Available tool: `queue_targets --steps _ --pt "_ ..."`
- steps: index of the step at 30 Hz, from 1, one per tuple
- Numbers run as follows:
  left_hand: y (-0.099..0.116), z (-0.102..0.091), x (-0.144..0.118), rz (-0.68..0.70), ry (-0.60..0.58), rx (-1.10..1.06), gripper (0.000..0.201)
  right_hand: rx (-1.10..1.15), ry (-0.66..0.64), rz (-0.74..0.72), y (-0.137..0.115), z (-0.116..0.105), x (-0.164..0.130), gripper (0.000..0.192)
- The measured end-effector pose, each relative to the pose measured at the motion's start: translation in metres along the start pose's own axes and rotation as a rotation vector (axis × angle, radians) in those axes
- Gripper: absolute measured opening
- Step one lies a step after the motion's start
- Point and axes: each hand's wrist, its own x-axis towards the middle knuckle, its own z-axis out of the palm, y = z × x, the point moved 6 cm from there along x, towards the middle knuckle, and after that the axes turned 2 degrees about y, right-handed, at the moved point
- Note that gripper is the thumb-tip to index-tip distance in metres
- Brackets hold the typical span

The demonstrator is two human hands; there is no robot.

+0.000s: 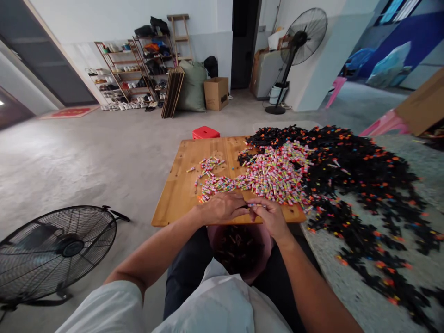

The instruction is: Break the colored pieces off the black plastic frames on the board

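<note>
Both hands meet at the near edge of a low wooden board (180,185), fingertips pinched together on one small coloured tube (255,204): the left hand (222,207) curls over it from one side, the right hand (268,213) closes on its other end. Just beyond the knuckles lies a heap of like tubes (274,173), pink, yellow and green, their print too small to read. Past the right hand a broad spread of black pieces with orange tips (364,185) covers the floor. Under the wrists sits a pink bowl (258,273). Left of the left hand the smooth, knotty board lies bare, then open concrete floor (86,152) and a black wire floor fan (55,247)
</note>
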Motion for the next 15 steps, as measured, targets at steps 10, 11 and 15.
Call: queue_targets --steps 10,11,15 --pt "-0.001 0.007 0.0019 -0.058 0.066 -0.101 0.041 -0.001 0.122 0.011 0.0084 -0.003 -0.0026 0.019" --pt "-0.002 0.0075 0.0022 -0.057 0.07 -0.095 0.041 -0.034 0.131 0.004 0.0074 -0.0031 -0.0025 0.019" --pt "-0.0051 0.0089 0.0041 -0.042 0.087 -0.056 0.04 -0.059 0.166 0.023 0.0052 -0.0017 -0.0011 0.018"
